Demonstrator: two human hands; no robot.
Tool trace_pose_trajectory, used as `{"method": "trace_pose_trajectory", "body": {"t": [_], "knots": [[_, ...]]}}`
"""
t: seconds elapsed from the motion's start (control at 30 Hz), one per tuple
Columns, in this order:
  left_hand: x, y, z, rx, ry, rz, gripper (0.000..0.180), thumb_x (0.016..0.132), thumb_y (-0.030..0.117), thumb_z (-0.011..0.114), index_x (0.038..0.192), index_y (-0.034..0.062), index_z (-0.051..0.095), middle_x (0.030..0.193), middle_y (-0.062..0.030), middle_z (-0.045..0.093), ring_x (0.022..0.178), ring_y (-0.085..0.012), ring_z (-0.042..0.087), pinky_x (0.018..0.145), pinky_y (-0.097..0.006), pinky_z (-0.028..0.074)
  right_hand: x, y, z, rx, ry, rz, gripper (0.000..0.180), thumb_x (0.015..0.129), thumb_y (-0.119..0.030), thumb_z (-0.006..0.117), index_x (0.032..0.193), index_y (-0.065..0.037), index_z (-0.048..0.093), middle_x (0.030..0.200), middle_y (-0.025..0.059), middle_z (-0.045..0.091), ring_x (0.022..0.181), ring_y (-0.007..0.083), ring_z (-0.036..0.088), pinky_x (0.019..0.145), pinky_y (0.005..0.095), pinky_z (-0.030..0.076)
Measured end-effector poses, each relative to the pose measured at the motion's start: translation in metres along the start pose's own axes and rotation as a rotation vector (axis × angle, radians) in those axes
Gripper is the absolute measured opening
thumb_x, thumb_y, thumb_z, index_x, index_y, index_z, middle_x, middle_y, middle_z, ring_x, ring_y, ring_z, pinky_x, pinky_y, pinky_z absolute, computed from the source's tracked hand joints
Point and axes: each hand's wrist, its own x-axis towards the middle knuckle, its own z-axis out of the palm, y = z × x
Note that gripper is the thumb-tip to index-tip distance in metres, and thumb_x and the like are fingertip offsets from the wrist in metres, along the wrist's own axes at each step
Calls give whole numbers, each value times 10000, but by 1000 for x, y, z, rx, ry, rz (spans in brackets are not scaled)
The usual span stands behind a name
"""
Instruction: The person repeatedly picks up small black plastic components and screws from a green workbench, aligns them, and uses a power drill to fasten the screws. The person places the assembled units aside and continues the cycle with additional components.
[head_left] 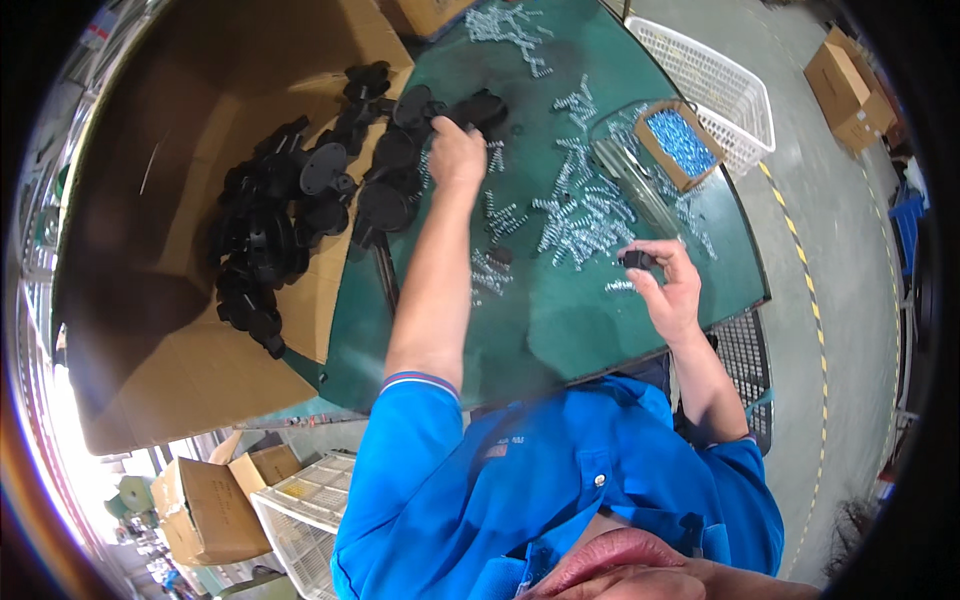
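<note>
At the far end of the table, my left hand [458,155] is closed at the knob of a black disc-shaped plastic part [412,108]; the fingertips are partly hidden. Another black round part [480,110] lies just beyond it. My right hand [672,288] pinches a small black cylindrical piece [637,259] between thumb and fingers, above the table's right side. Many loose metal springs [580,225] are scattered between my hands. More black disc parts [325,170] lie heaped on the carton flap to the left of my left arm.
A large open cardboard carton [170,340] covers the table's left side. On the green tabletop [560,335], a clear tray [635,185] stands beside a small box of blue pieces [682,142]. A white plastic basket [745,95] adjoins the far right edge.
</note>
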Motion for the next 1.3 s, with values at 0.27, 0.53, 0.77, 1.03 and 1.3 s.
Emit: {"method": "trace_pose_trajectory", "body": {"t": [0.27,0.53,0.77,1.03,1.3], "knots": [[-168,-60,-73,-46,74,910,379,741,14,755,1074,5,575,1027,-165,615,951,-358,605,830,-408,496,-17,24,-26,52,61,120,232,874,-80,713,1062,0,602,996,91,714,900,147,667,825,290,523],[-256,-115,-78,49,-241,1264,257,669,75,690,918,61,629,1083,-125,646,1036,-317,616,935,-487,490,-32,29,-20,7,-44,94,220,866,-89,728,1043,-7,628,968,84,712,851,140,665,769,292,524],[-266,-37,-67,-70,-533,1136,642,722,355,775,1252,48,582,1273,-113,592,1260,-300,507,1139,-581,244,-35,24,-12,-179,-83,34,253,818,-78,767,1030,-22,640,933,101,675,833,212,676,736,323,536],[-245,-34,-52,-602,-619,569,508,781,125,764,1252,40,593,1103,-80,648,1110,-232,597,1047,-466,406,-34,3,-16,-231,-73,3,274,803,-88,784,1018,-26,626,963,110,682,861,240,679,750,332,539],[-280,-24,-30,-1898,-1055,-516,532,957,321,640,1396,74,469,1258,-82,582,1137,-194,588,969,-358,505,-22,-18,24,-108,-17,-381,331,754,-58,797,1025,-51,608,987,119,724,894,297,685,787,384,536]]}}
